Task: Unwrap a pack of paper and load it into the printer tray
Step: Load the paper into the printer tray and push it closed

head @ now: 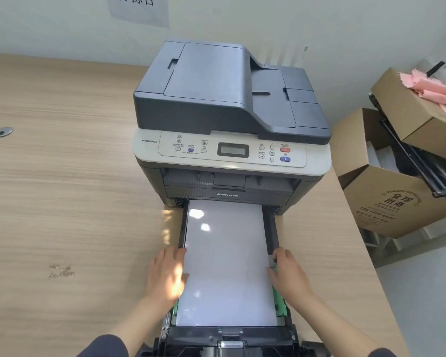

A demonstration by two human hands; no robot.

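Dark sleeves (106,346) at bottom edge, forearms reaching forward toward the printer (229,119). Paper tray (227,336) pulled well out from the printer's base, front lip nearest the camera. White paper stack (227,266) lies flat inside the tray, far end tucked under the printer front (two bright light patches on the sheet near that end). Left hand (168,274) rests palm-down on the stack's left edge, fingers loosely spread, not gripping. Right hand (287,274) on the stack's right edge, fingertips at the tray's side wall; fingers curled, whether pinching anything cannot be told. Green guides (281,305) show beside the stack below both hands. Printer sits on a wood-grain counter (62,202). Right of the printer, off the counter: open cardboard boxes (397,202), pink cloth (438,88) in the upper one.
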